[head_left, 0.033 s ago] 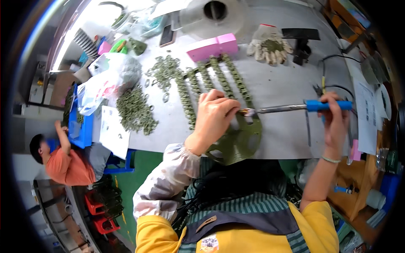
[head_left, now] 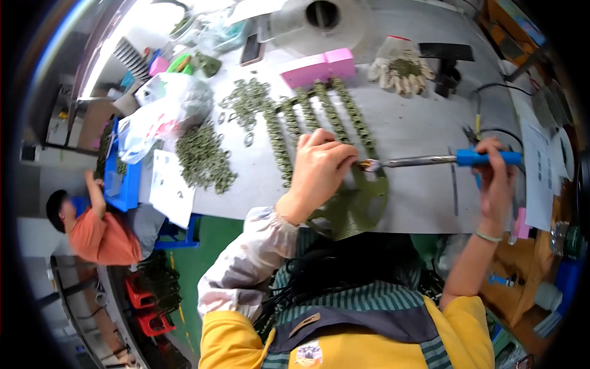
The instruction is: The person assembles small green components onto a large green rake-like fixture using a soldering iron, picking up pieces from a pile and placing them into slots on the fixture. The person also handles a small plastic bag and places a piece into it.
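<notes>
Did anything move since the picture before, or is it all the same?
Nothing visibly changed. The left hand is still pinching a small part at the edge of the round green plate, and the right hand still holds the blue-handled soldering iron with its tip at that spot. The rows of green rings, the pink block and the work glove lie where they were.

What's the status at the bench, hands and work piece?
Left hand pinching down at the green disc. Right hand gripping blue-handled soldering iron, tip at left fingers. Rows of green rings just behind, nothing blocking.
</notes>
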The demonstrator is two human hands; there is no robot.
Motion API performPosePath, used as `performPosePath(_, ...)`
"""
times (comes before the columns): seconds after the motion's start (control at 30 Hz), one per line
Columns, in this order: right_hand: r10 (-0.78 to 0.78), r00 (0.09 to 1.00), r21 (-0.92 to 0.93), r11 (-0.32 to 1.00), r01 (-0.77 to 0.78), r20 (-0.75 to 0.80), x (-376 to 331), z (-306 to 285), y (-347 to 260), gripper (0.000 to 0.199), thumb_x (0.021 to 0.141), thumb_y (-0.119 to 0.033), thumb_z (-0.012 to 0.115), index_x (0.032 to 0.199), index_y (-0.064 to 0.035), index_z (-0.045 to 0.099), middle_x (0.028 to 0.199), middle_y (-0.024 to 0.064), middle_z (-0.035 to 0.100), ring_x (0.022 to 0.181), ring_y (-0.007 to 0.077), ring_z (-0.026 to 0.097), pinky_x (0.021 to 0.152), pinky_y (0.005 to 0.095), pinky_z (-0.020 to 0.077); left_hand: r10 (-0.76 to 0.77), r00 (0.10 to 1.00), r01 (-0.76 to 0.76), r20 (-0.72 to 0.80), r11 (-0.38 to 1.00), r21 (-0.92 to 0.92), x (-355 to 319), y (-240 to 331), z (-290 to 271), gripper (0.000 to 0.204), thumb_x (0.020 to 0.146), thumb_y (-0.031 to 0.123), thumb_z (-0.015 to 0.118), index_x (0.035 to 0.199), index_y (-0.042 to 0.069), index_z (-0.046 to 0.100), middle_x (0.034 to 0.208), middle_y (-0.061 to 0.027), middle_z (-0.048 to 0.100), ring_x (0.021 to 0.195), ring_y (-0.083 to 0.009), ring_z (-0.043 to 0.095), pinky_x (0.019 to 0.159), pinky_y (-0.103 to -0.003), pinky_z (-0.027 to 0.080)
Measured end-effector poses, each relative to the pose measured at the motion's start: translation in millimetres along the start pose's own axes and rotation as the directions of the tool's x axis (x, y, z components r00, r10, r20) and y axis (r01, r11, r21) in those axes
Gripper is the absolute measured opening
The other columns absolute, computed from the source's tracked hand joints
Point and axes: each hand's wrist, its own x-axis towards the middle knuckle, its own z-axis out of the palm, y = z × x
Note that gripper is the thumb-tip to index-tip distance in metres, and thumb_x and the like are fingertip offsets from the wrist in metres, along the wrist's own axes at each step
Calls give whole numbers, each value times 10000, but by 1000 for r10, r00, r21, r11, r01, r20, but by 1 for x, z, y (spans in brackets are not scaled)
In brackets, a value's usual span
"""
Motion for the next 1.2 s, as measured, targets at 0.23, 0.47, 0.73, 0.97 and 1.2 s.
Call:
performPosePath(0.23, -29, 1000, -78, 997, 29, 1, -4, -14, -11, 174, 923, -221, 632, 870, -56, 651, 921, 19, 576, 730, 63, 522, 582, 201, 416, -475, 871, 462, -128, 879, -118, -17, -79, -76, 132, 885, 60, 675, 1006, 28, 717, 903, -92, 743, 763, -166, 714, 674, -279, 545)
performPosePath(0.47, -23, 999, -98, 995, 25, 23, -7, -12, -12, 176, 933, -216, 616, 853, -61, 640, 925, 18, 548, 755, 56, 513, 567, 193, 409, -344, 929, 219, 134, 805, 551, -84, -178, -112, 257, 749, -12, 657, 995, 54, 697, 989, -98, 674, 976, -307, 586, 869, -389, 485)
performPosePath(0.73, -36, 999, -120, 992, 40, 35, -9, -8, -20, 188, 932, -207, 618, 851, -38, 639, 921, 29, 556, 716, 72, 514, 580, 208, 425, -447, 894, 428, -36, 825, 369, -74, -171, -115, 77, 784, 61, 696, 856, 36, 685, 841, -92, 684, 815, -293, 650, 744, -400, 514)
performPosePath(0.97, -47, 998, -108, 993, 51, 33, -8, -10, -16, 170, 916, -189, 645, 869, -26, 653, 913, 38, 588, 700, 96, 544, 599, 218, 442, -409, 912, 384, 37, 818, -429, -25, -16, -76, 151, 847, -35, 693, 986, 21, 713, 913, -56, 712, 794, -108, 671, 694, -236, 553)
performPosePath(1.2, -4, 1000, -27, 1000, 4, 5, -6, 0, -5, 143, 929, -159, 622, 906, -21, 653, 933, 55, 611, 695, 124, 567, 617, 250, 474, -179, 982, 188, 58, 950, -251, -13, 17, -18, 153, 802, 46, 738, 954, 66, 739, 893, -65, 718, 804, -218, 668, 698, -290, 545)
